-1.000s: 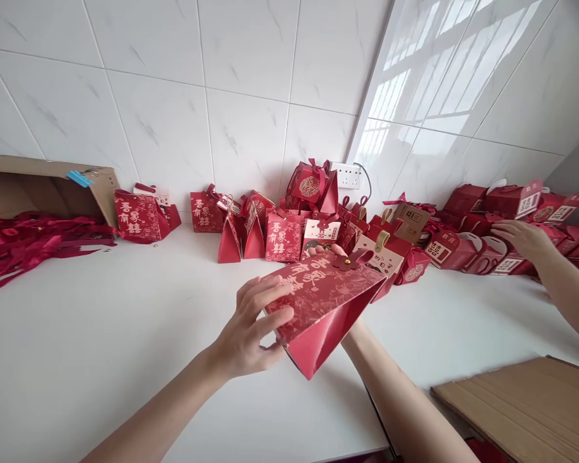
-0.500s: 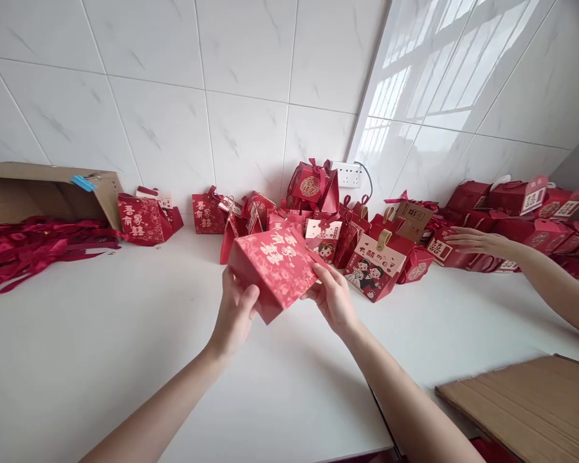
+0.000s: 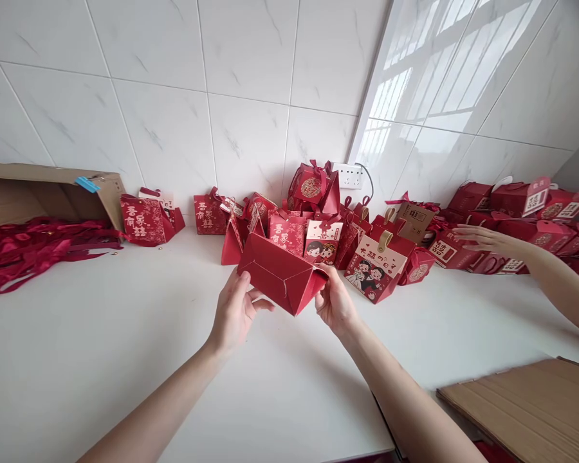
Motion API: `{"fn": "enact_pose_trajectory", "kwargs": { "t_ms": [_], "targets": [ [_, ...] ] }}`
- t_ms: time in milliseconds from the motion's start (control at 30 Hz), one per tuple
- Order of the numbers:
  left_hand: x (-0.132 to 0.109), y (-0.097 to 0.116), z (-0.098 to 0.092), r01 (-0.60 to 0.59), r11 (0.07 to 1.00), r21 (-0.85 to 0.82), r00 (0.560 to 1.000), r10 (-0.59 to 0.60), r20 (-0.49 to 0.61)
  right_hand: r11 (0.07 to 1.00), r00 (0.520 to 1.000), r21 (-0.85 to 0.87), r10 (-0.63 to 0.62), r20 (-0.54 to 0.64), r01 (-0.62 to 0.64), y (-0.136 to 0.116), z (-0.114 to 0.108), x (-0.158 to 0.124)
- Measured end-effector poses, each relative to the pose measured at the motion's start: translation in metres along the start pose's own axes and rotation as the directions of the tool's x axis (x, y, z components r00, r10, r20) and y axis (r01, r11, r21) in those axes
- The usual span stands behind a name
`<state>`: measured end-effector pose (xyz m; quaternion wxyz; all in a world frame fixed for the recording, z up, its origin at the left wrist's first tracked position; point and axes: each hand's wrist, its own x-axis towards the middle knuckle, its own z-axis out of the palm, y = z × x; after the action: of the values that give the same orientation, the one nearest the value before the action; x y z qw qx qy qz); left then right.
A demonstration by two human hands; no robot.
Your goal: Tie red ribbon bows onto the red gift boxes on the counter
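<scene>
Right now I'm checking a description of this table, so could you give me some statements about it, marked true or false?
1. The left hand and right hand hold one red box. True.
2. The held box's printed front is the side in view. False: a plain red side with seams shows.
3. Another person's hand is at the right, near stacked red boxes. True.
4. Red ribbons lie at the mouth of a cardboard box. True.
5. Those ribbons lie to the right of the held box. False: they lie to its left.
</scene>
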<state>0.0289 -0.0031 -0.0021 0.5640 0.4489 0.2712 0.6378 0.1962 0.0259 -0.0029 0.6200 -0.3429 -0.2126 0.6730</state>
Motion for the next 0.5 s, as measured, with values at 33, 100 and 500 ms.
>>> {"fn": "enact_pose_trajectory", "kwargs": {
  "t_ms": [33, 100, 500],
  "targets": [
    [0.000, 0.000, -0.001, 0.005, 1.000, -0.009, 1.000, -0.005, 0.004, 1.000, 1.000, 0.004, -0.007, -0.005, 0.007, -0.001, 0.001, -0.001],
    [0.001, -0.001, -0.001, 0.011, 1.000, -0.019, 1.000, -0.011, 0.006, 1.000, 1.000, 0.009, -0.023, -0.009, 0.023, -0.002, 0.002, -0.002],
    [0.005, -0.026, -0.020, -0.126, 0.921, 0.369, 0.937, 0.233, -0.261, 0.489, 0.756, -0.616, -0.584, 0.295, 0.618, 0.008, -0.011, -0.009]
  ]
}}
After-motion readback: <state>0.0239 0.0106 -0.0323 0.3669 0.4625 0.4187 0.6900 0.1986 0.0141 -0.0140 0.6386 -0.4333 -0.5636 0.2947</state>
